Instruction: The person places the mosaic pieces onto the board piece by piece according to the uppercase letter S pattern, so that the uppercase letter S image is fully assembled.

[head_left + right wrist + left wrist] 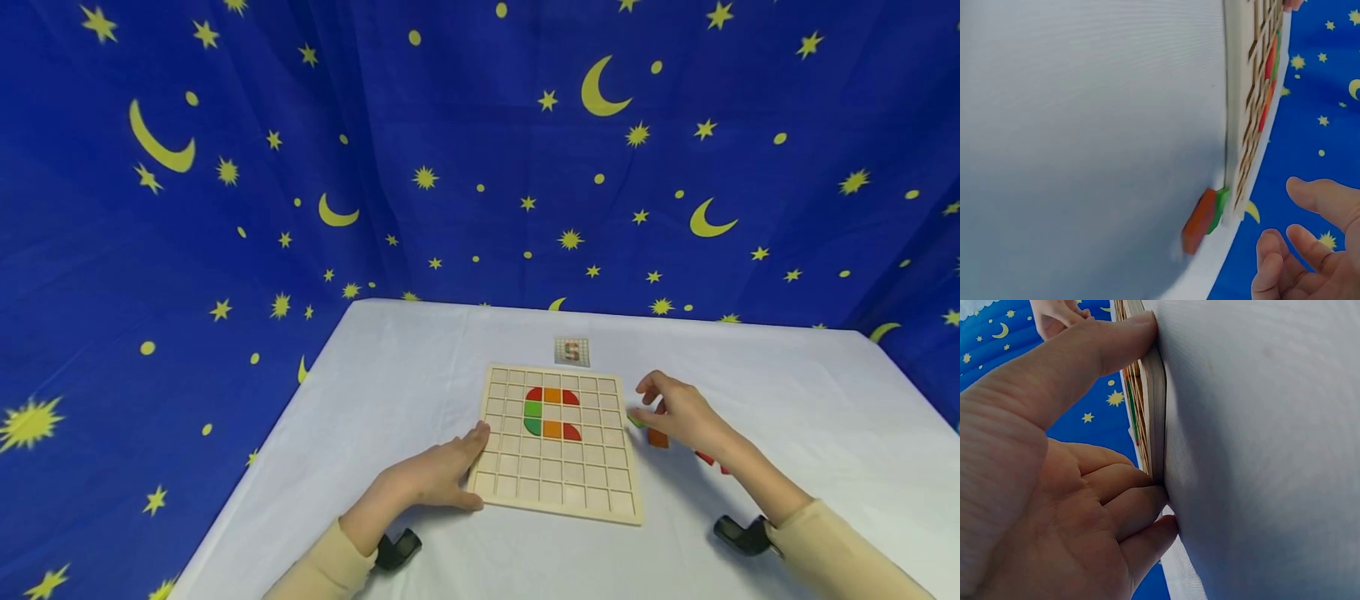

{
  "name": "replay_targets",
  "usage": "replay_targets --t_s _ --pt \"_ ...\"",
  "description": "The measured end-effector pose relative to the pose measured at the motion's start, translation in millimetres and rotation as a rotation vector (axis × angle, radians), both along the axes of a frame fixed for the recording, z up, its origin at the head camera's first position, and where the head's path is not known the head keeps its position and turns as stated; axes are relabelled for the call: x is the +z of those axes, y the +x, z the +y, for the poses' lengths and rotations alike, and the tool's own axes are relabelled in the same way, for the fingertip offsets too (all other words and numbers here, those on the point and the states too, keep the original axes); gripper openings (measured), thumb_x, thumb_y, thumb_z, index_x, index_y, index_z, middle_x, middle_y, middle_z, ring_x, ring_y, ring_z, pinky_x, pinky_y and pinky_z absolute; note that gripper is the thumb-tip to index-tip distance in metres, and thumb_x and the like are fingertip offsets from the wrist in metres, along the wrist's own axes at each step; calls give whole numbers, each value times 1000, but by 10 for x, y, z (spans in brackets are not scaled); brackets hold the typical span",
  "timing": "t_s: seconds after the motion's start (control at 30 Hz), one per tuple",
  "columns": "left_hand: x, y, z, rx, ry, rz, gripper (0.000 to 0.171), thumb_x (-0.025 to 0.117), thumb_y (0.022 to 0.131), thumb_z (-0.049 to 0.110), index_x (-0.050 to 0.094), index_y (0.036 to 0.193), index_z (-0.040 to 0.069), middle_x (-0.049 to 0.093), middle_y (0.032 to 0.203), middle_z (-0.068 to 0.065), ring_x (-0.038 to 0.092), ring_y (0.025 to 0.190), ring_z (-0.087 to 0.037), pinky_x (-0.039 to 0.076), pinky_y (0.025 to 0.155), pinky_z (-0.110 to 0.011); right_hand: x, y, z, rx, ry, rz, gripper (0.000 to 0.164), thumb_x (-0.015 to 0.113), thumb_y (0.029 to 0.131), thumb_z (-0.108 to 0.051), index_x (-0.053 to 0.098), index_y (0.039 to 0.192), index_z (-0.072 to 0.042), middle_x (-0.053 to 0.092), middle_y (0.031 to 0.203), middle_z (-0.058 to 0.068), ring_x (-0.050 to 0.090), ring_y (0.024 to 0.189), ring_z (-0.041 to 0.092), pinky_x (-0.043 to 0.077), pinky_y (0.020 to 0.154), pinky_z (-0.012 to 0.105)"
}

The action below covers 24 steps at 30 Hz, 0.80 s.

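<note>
Where my cream sleeves [843,546] end nearest me, a black device [738,535] sits at each wrist. Beyond them, my left hand [435,475] rests against the board [573,496] at its near left corner, thumb at the near edge, fingers along the left side, thumb and fingers apart. To the right of the board, on the white cloth [420,367], lie two red pieces [705,457] partly behind my right forearm, then an orange piece [658,438] and a green piece [636,421] just beside the board's right edge. My right hand [678,414] hovers over these last two, thumb and fingers apart.

Flat on the cloth before me, the board holds seven pieces in its grid: a green curve [533,427], an orange square and a red curve; farther, a green square at the left; farthest, red, orange, red. Pale wood shows in the other cells. Past the board lies a card [572,352] picturing a grid, then the blue starry curtain [480,150].
</note>
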State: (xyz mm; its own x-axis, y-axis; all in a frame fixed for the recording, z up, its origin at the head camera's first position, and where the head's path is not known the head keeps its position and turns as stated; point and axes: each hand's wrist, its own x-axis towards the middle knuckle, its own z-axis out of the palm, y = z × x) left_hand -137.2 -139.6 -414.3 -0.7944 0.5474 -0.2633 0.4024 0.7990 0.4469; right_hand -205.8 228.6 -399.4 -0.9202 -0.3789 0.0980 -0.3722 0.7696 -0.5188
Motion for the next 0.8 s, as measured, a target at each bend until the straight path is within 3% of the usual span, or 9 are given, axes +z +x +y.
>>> replay_targets --t_s 0.5,0.8 --pt "2 -4 -3 -9 12 -7 99 77 77 35 20 148 -3 19 154 -16 28 136 -33 29 106 -48 -183 -17 26 -30 77 -79 37 76 78 -16 55 102 2 60 84 7 56 72 19 47 58 32" --pt "19 2 4 -14 10 -8 98 77 77 35 20 148 -4 18 154 -16 26 137 -32 29 107 -47 -244 -65 17 -49 106 -78 35 75 77 -16 56 100 2 59 81 5 55 70 18 47 57 32"
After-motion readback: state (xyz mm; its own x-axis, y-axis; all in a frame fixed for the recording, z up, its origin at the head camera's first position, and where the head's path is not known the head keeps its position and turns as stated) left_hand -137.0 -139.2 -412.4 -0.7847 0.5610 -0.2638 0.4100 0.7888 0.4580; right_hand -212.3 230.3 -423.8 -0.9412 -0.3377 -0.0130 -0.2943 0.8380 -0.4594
